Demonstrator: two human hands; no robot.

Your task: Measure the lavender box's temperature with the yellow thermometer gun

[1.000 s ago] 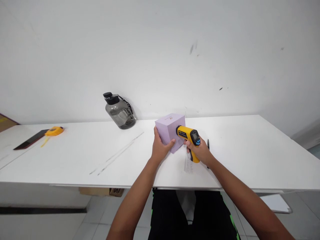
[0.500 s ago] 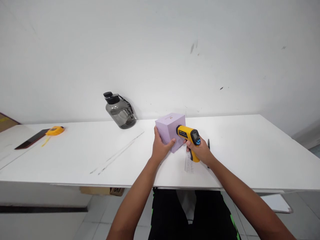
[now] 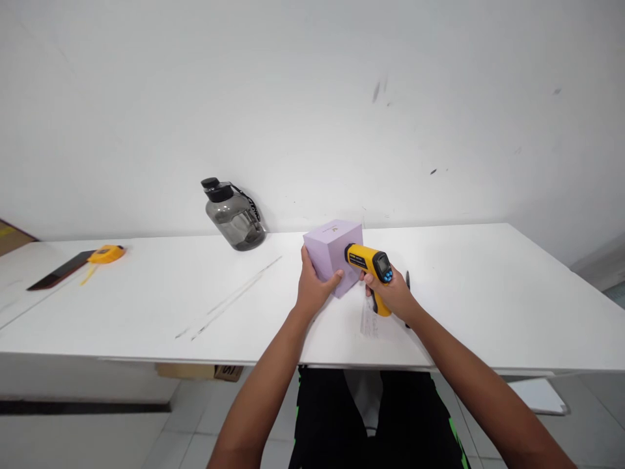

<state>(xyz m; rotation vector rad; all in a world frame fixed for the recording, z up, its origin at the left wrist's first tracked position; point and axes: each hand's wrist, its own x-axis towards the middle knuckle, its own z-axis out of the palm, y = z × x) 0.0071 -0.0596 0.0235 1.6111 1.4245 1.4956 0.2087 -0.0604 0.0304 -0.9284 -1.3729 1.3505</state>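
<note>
A pale purple box (image 3: 319, 255) stands on the white table, with one corner turned toward me. My left hand (image 3: 314, 284) is closed on its left side, the thumb lying across the near corner. In my right hand (image 3: 390, 291) is a yellow and black infrared thermometer (image 3: 367, 259), gripped by its handle. Its black nose is at the box's right face; whether the two touch I cannot tell. The small screen and blue buttons face back toward me. A dark thin object (image 3: 407, 280) lies partly hidden behind my right hand.
A grey clear bottle (image 3: 236, 220) with a black lid stands at the back, left of the box. Farther left, a yellow tape measure (image 3: 108, 254) rests by a dark flat strip (image 3: 61, 270). A paper with writing (image 3: 368, 324) lies below the thermometer. The wall (image 3: 312, 117) bounds the table's back.
Both hands, the box and the thermometer keep practically the same places. Only a very slight shift of the whole view shows.
</note>
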